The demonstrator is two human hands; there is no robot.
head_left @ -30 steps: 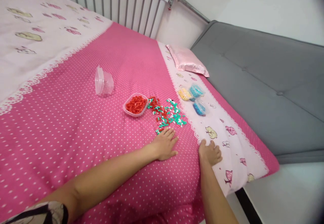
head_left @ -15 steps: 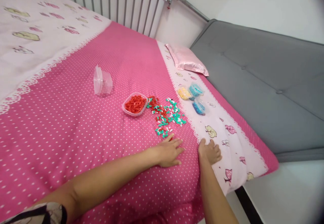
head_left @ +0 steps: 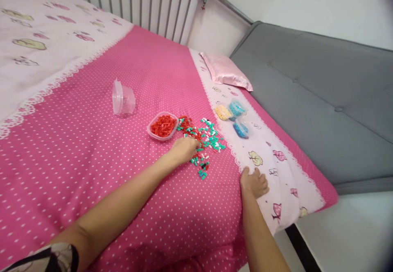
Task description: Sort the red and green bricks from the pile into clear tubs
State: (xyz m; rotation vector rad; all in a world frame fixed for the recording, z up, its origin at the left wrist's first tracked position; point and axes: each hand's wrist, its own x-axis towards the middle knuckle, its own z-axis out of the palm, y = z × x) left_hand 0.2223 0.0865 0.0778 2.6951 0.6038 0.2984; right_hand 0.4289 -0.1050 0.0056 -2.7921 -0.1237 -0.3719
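Observation:
My left hand is closed over the spread of small red, green and white plastic pieces lying on the pink dotted bedspread. Its fingertips point down among the pieces, and whatever they pinch is hidden. Just beyond that wrist stands a clear tub full of red pieces. A few green and dark pieces lie nearer to me. My right hand rests on the pale printed band of the bedspread, fingers apart and slightly bent, with nothing in it.
An empty-looking clear container lies on its side at the left. Beyond the pile sit a tub of yellow pieces, a turquoise one and a blue one. A pink pillow lies near the grey headboard.
My left hand has moved up and left from the near end of the pile, its spread fingers now curled. Pieces it covered now show. My right hand has stayed in place.

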